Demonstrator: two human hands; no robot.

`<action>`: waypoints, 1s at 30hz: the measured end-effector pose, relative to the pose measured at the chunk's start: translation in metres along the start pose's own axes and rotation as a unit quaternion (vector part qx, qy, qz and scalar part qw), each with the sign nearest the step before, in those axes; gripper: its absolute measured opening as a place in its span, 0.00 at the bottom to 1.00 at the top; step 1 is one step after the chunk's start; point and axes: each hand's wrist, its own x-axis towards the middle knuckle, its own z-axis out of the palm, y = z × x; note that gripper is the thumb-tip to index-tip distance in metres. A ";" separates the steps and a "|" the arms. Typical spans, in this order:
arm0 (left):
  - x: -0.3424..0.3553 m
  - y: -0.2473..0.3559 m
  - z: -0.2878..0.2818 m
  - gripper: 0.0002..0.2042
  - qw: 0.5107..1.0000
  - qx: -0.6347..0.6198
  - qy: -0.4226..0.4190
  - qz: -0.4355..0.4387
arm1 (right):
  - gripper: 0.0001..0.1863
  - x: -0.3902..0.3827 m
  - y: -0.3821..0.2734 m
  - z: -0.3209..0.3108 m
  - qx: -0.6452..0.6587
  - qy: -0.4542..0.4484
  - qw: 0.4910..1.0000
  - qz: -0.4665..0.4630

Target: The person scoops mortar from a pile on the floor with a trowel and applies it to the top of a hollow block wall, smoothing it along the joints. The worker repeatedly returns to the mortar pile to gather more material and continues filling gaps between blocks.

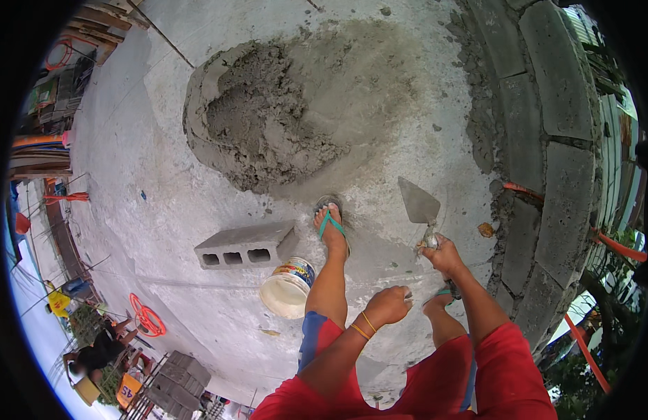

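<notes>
My right hand (444,256) is closed round the handle of a pointed trowel (418,201), whose grey blade points away from me over the concrete floor. In front of my body, my left hand (388,306) is curled into a loose fist, with nothing visible in it. A heap of wet mortar (264,115), hollowed in its middle, lies on the floor ahead. To the left of my sandalled foot (329,222) a hollow concrete block (245,245) rests with its three holes facing me. Nearer stands a white plastic bucket (285,295) with a coloured label, tilted in view.
A block wall (566,185) with mortar joints runs along the right, mortar droppings (481,105) at its foot. An orange coil (147,315) lies at the left. Farther left are stacked blocks (177,385), lumber (96,24) and other people (103,350).
</notes>
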 end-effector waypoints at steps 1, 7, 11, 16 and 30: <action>-0.002 -0.013 -0.013 0.18 0.999 -0.017 -0.029 -0.002 | 0.17 0.035 -0.011 0.025 0.010 -0.006 0.999 0.042; -0.004 -0.072 -0.075 0.18 0.997 -0.005 -0.009 0.071 | 0.12 0.244 -0.119 0.254 0.054 -0.085 0.992 0.072; -0.015 -0.083 -0.092 0.18 0.988 -0.062 0.082 0.114 | 0.14 0.305 -0.161 0.337 0.391 -0.276 0.878 -0.006; -0.011 -0.066 -0.102 0.15 0.973 -0.088 0.157 0.142 | 0.25 0.278 -0.209 0.306 -0.331 0.082 0.890 -0.302; 0.008 -0.056 -0.121 0.18 0.991 -0.070 0.075 0.085 | 0.44 0.225 -0.268 0.269 -0.258 -0.034 0.955 -0.143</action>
